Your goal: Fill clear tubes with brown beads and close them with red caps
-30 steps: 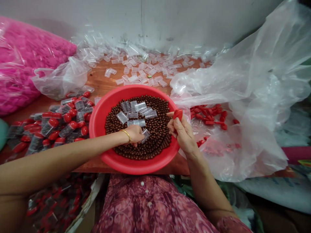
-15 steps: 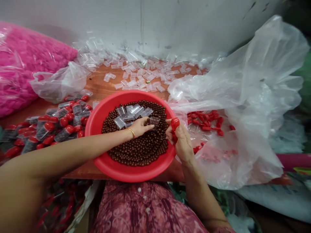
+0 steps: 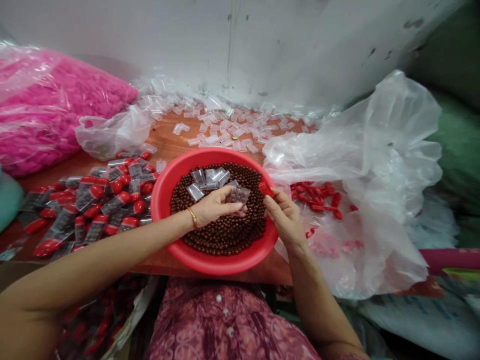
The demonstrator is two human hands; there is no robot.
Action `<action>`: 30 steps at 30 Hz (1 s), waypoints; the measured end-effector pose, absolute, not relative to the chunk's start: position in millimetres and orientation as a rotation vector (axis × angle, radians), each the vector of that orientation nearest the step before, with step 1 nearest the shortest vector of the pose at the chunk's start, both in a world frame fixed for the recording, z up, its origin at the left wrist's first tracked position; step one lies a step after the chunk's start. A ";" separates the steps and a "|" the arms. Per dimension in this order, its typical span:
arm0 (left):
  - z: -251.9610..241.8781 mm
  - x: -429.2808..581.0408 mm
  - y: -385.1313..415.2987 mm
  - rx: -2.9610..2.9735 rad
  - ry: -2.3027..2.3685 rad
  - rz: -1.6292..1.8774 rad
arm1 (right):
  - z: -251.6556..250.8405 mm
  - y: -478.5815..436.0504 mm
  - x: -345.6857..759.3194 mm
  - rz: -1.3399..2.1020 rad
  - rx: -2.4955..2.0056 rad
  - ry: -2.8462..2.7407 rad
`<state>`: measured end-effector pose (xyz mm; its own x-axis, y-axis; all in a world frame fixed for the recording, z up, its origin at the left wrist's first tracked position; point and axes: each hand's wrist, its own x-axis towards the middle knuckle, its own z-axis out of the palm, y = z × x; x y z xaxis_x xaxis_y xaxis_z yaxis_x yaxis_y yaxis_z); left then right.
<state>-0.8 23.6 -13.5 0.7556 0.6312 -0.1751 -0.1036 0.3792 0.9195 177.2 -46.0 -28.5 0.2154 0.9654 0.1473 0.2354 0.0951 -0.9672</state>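
Observation:
A red bowl [image 3: 176, 245] full of small brown beads [image 3: 228, 235] sits on the wooden table in front of me. My left hand [image 3: 212, 206] grips a small clear plastic box [image 3: 239, 195] holding brown beads, above the bowl's middle. My right hand [image 3: 285, 216] pinches a red cap [image 3: 265, 189] at the bowl's right rim, just right of the clear box. Several empty clear boxes [image 3: 208, 179] lie on the beads at the back of the bowl.
Capped filled boxes [image 3: 101, 200] are piled left of the bowl. Loose red caps [image 3: 318, 196] lie on a clear plastic bag [image 3: 375, 165] to the right. Empty clear boxes [image 3: 225, 125] are scattered at the back, beside a pink bag [image 3: 48, 110] at the far left.
My left hand rose from the beads with a filled clear box and moved right. My right hand brought the red cap close beside it. The view shifted down a little.

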 end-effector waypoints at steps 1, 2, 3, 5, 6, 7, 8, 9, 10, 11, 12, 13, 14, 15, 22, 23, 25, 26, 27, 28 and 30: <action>-13.6 -1.3 23.0 1.077 0.542 0.476 | -24.2 -44.4 176.3 0.854 -1.382 -1.212; -13.5 -1.7 22.9 1.074 0.524 0.449 | -19.4 -42.3 175.4 0.884 -1.378 -1.183; -13.0 -2.0 23.1 1.079 0.509 0.423 | -14.3 -39.8 174.7 0.914 -1.367 -1.176; -10.8 -2.5 24.2 1.102 0.484 0.380 | -4.6 -33.5 174.1 0.962 -1.345 -1.261; -9.4 -2.6 24.9 1.115 0.469 0.360 | -0.5 -30.1 174.4 0.977 -1.332 -1.315; -7.9 -2.8 25.5 1.127 0.451 0.345 | 2.9 -26.8 175.1 0.993 -1.320 -1.367; -6.6 -2.9 26.1 1.136 0.433 0.337 | 5.7 -23.7 176.1 1.010 -1.310 -1.415; -5.5 -3.0 26.5 1.142 0.415 0.328 | 7.9 -21.1 177.3 1.029 -1.297 -1.459; -4.8 -3.2 26.7 1.144 0.399 0.323 | 9.8 -19.1 178.7 1.044 -1.281 -1.502; -4.4 -3.4 26.8 1.143 0.386 0.319 | 11.4 -17.5 180.1 1.056 -1.265 -1.542; -4.3 -3.6 26.8 1.141 0.374 0.312 | 13.0 -16.3 181.2 1.069 -1.251 -1.582; -4.6 -3.7 26.8 1.141 0.363 0.298 | 14.5 -15.4 182.2 1.084 -1.239 -1.622; -5.0 -3.8 26.7 1.143 0.350 0.280 | 16.0 -14.7 182.8 1.108 -1.229 -1.662; -5.5 -3.8 26.8 1.145 0.338 0.261 | 17.2 -14.0 183.0 1.140 -1.223 -1.695; -11.6 -0.2 31.7 1.162 0.423 0.353 | 6.2 -9.0 179.1 1.073 -1.242 -1.558; -12.2 0.4 32.2 1.165 0.452 0.373 | 1.7 -9.0 179.1 1.058 -1.271 -1.510; -12.1 1.1 32.7 1.166 0.520 0.418 | -7.4 -9.9 180.4 1.059 -1.336 -1.402; -11.5 1.3 32.5 1.167 0.551 0.442 | -11.2 -10.7 181.4 1.082 -1.353 -1.351; -10.6 1.5 32.2 1.166 0.575 0.466 | -14.1 -11.7 182.5 1.112 -1.357 -1.309; -9.5 1.7 31.8 1.166 0.591 0.483 | -16.1 -12.8 183.5 1.142 -1.355 -1.279; -7.6 1.9 30.8 1.179 0.598 0.482 | -16.6 -15.0 184.0 1.166 -1.352 -1.252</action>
<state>1.9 30.8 -7.6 0.7508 0.6359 -0.1786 -0.0400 0.3137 0.9487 184.0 -15.0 -16.6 0.0314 0.9982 -0.0509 0.1217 -0.0543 -0.9911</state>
